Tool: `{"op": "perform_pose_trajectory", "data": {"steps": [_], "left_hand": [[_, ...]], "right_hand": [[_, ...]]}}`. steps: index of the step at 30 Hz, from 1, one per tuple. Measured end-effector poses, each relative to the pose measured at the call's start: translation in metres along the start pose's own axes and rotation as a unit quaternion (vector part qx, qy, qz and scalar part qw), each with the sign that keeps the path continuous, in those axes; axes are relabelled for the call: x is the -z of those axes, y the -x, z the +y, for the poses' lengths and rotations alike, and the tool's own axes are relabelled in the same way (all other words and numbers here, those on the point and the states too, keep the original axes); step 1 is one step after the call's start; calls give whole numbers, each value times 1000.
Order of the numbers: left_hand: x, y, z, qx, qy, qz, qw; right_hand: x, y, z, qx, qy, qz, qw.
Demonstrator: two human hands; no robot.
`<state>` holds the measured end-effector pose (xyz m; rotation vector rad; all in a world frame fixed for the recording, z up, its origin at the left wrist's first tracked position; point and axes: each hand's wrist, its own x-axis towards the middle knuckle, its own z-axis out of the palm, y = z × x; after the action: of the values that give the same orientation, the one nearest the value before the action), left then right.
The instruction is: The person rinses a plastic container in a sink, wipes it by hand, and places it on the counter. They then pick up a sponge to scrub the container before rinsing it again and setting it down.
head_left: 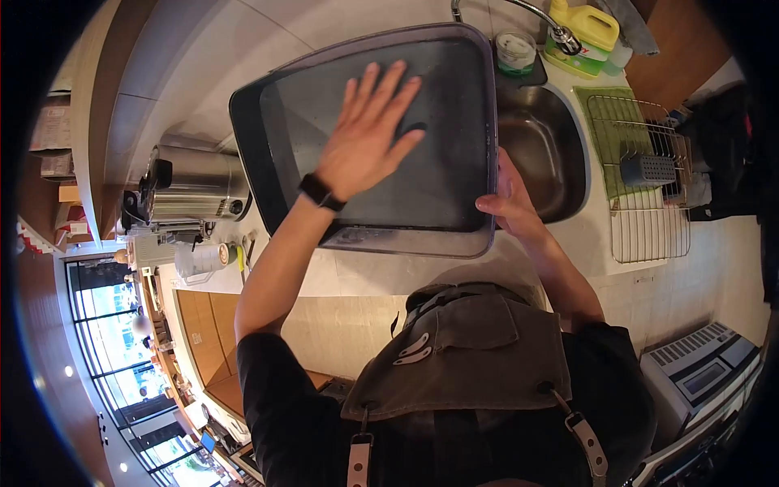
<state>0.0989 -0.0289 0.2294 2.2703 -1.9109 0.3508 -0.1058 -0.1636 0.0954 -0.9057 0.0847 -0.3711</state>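
Note:
A large dark rectangular tub is held tilted above the counter, its right side beside the sink. My left hand, with a black band at the wrist, is spread over the tub's dark inner base, fingers apart and holding nothing; whether the palm touches the surface is hard to tell. At the tub's right rim, my right hand grips the edge, with the thumb on the near side and the other fingers partly hidden behind the rim.
A metal sink lies right of the tub, under a faucet. Behind it are a yellow jug and a small tub. A wire rack stands at right on a green mat. Steel urns stand at left.

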Motion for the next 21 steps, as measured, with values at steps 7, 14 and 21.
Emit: {"op": "perform_pose_trajectory", "data": {"steps": [7, 14, 21], "left_hand": [[-29, -7, 20, -25, -62, -34, 997], [-28, 18, 36, -34, -67, -56, 996], [-22, 41, 42, -71, -56, -96, 991]], "right_hand": [[-12, 0, -1, 23, -23, -12, 999], [-15, -1, 3, 15, -62, -16, 998], [-17, -4, -6, 18, -45, -26, 998]]}}
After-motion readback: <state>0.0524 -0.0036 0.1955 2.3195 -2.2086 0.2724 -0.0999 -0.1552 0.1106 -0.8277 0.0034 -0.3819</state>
